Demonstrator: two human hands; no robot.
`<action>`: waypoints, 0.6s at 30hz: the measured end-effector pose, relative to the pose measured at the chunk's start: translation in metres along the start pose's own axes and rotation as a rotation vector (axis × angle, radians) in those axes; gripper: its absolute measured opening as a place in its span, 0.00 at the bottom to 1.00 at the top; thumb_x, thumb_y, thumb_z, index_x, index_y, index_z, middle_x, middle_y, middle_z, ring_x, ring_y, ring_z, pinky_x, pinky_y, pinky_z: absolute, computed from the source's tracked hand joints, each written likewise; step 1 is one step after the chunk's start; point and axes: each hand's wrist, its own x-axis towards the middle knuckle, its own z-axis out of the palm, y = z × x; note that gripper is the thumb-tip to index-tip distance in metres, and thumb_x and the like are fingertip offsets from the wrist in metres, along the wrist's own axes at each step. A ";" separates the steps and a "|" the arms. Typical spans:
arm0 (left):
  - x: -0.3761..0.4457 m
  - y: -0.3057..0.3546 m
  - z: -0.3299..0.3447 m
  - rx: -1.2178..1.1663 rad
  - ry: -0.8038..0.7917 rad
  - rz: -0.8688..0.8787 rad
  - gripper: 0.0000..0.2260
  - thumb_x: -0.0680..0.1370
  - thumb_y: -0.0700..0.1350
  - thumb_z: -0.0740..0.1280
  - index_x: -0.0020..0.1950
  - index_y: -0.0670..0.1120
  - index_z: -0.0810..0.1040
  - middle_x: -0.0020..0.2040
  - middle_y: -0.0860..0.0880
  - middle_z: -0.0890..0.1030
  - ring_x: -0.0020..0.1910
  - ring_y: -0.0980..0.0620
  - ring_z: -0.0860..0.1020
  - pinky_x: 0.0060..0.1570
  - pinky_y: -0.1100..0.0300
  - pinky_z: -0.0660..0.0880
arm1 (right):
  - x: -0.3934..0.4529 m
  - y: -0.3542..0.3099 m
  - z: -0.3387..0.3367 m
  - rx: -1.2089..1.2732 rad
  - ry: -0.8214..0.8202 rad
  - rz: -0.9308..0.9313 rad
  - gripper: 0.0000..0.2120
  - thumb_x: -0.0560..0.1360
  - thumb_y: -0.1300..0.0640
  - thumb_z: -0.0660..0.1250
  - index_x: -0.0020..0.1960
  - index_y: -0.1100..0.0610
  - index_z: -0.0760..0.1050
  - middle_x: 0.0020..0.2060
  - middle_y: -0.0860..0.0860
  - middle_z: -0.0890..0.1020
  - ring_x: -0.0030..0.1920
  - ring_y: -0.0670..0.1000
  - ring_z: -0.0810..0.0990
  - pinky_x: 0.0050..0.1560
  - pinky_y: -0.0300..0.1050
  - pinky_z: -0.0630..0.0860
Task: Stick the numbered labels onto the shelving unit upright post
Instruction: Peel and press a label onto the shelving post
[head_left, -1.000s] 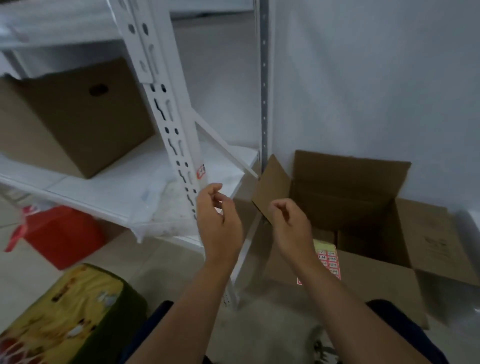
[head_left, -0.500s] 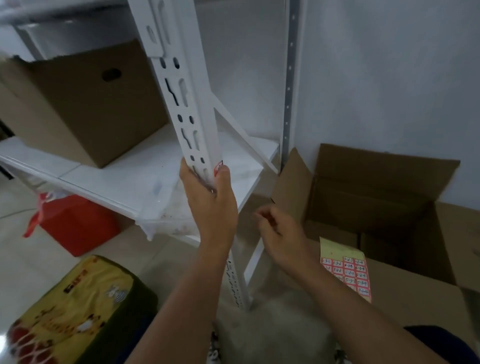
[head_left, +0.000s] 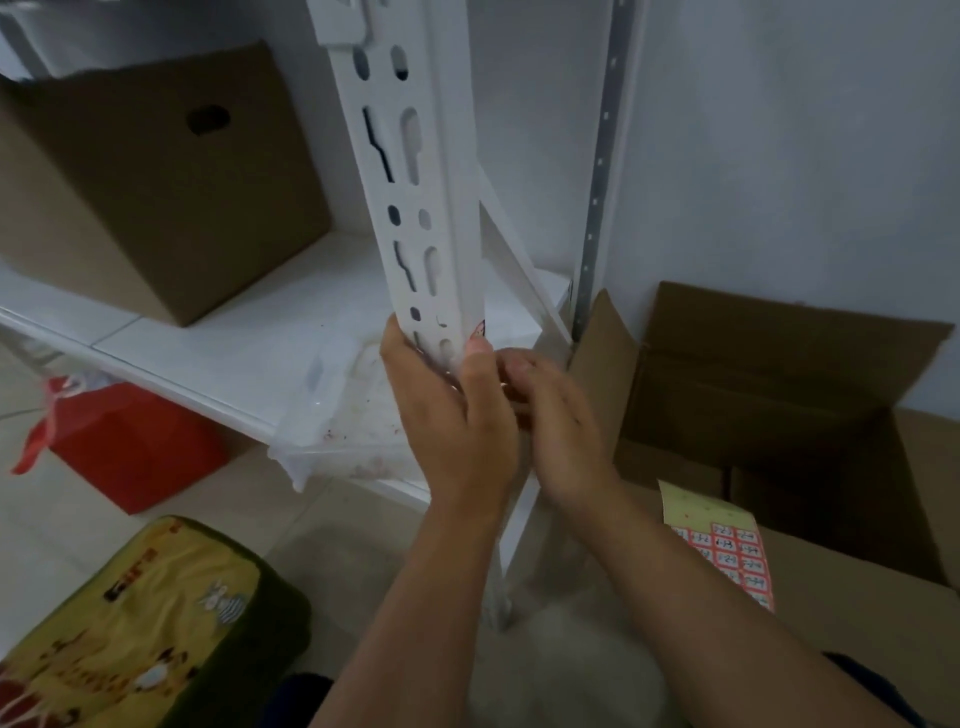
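I'm seeing the left hand (head_left: 457, 415) gripping the white slotted metal upright post (head_left: 415, 197) to steady it; small red-white numbered label (head_left: 477, 330) at its thumb; right hand (head_left: 558, 415), fingers loosely curled, at 3 o'clock, grip unclear.

Two cardboard boxes (head_left: 156, 176) (head_left: 789, 415) (one open), one label sheet (head_left: 727, 551), two hands (head_left: 457, 415) (head_left: 561, 415)

Just the clutter around the shelf

A closed cardboard box (head_left: 156, 182) sat on the shelf board (head_left: 249, 332), a red bag (head_left: 130, 441) beneath it, an open carton (head_left: 779, 374) by the wall, a yellow cushion (head_left: 130, 623) on the floor.
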 end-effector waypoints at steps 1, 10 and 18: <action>0.001 0.001 -0.002 0.003 -0.020 -0.002 0.25 0.73 0.55 0.58 0.66 0.43 0.65 0.58 0.46 0.74 0.54 0.50 0.75 0.43 0.65 0.77 | 0.004 -0.004 0.001 -0.008 -0.009 0.007 0.14 0.82 0.51 0.54 0.47 0.45 0.77 0.41 0.34 0.82 0.47 0.35 0.79 0.51 0.34 0.78; 0.006 0.008 -0.012 -0.040 -0.147 -0.072 0.23 0.71 0.56 0.59 0.61 0.44 0.65 0.51 0.47 0.75 0.44 0.58 0.75 0.36 0.71 0.73 | 0.002 -0.012 0.002 0.251 -0.155 0.092 0.18 0.83 0.49 0.52 0.53 0.46 0.81 0.51 0.48 0.84 0.56 0.47 0.81 0.62 0.51 0.75; 0.005 0.011 -0.010 0.071 -0.130 -0.057 0.25 0.71 0.58 0.56 0.62 0.46 0.63 0.57 0.43 0.76 0.52 0.49 0.78 0.42 0.59 0.80 | 0.005 -0.015 0.005 0.249 -0.159 0.064 0.14 0.81 0.51 0.56 0.54 0.50 0.81 0.48 0.47 0.85 0.51 0.44 0.83 0.52 0.39 0.80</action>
